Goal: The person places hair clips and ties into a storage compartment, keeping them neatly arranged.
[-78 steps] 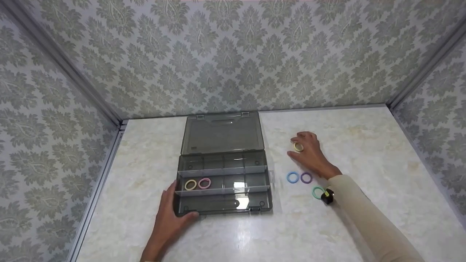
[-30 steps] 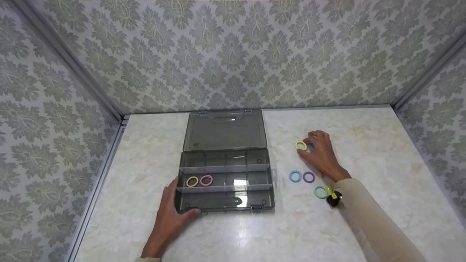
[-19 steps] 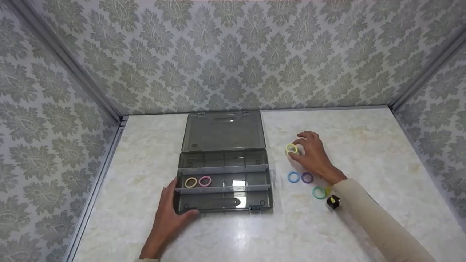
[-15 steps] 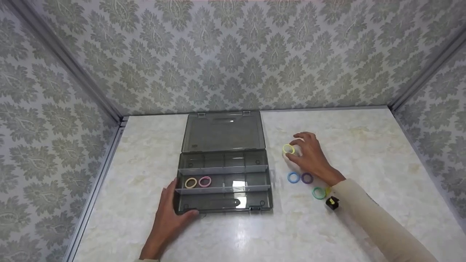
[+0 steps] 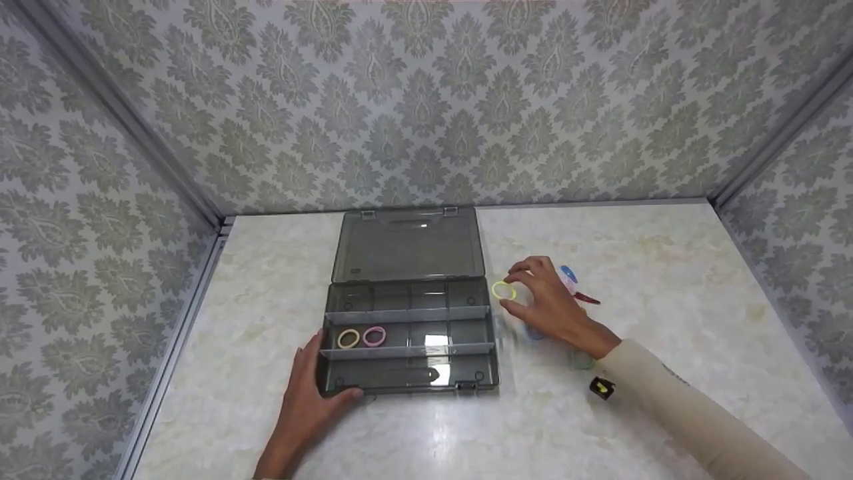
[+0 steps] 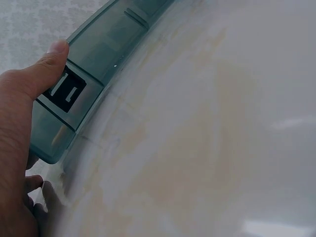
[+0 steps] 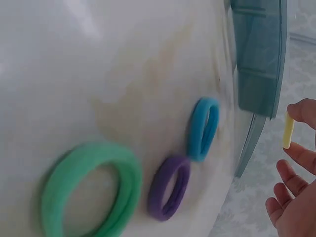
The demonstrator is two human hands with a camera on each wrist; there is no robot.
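A translucent grey compartment box (image 5: 393,370) lies with its lid (image 5: 408,250) folded back. My left hand (image 5: 310,393) grips its front left corner, thumb along the front; in the left wrist view the thumb presses the box wall (image 6: 116,39). My right hand (image 5: 550,307) pinches a yellow hair tie (image 7: 289,129) between thumb and index finger, just off the box's right edge. A pale yellow hair tie (image 5: 340,339) and a pink one (image 5: 374,345) lie in the middle row. In the right wrist view, green (image 7: 53,197), purple (image 7: 157,192) and blue (image 7: 195,131) hair ties rest on the table.
Behind my right hand lie a blue item (image 5: 568,273) and a red hair clip (image 5: 587,299), both partly covered. A small black block (image 5: 602,387) with a yellow mark shows beside the right wrist. Patterned walls (image 5: 426,100) enclose the table's back and sides.
My right hand has taken hold of the yellow hair tie and carried it left and nearer to the box. The blue and red items behind it are now uncovered. The left hand has stayed put.
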